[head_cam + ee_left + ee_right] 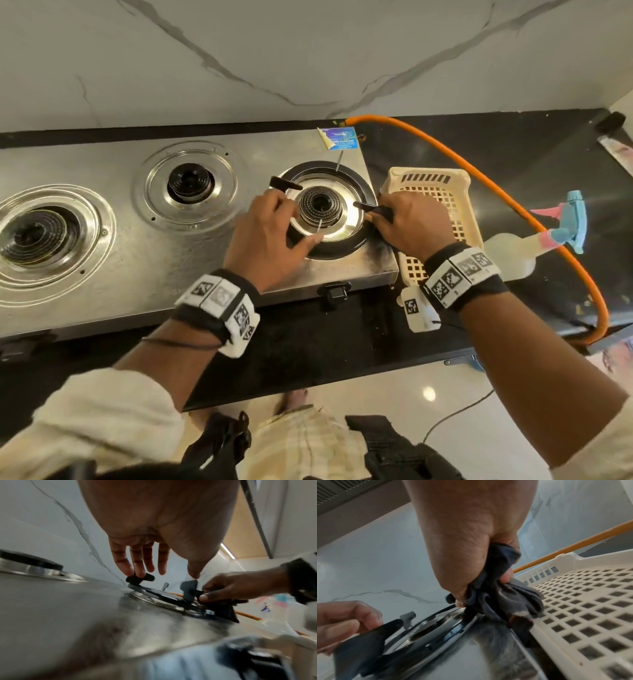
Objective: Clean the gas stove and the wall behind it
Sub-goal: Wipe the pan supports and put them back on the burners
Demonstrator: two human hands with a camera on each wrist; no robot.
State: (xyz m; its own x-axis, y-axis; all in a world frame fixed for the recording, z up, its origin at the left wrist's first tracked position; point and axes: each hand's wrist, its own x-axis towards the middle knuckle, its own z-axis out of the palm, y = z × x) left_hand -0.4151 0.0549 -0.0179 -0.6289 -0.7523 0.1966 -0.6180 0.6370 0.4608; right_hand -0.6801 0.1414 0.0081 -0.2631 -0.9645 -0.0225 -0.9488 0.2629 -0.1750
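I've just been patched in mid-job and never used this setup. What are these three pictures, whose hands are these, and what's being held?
No machine: a person with a camera on the head and one on each wrist. The head view looks down on a steel three-burner gas stove by a white marble wall. The left hand touches the black ring pan support on the right burner. The right hand has a bunched dark grey cloth in its grip and also holds that support. Beside the stove are a cream plastic lattice basket, a clear spray bottle and an orange gas hose.
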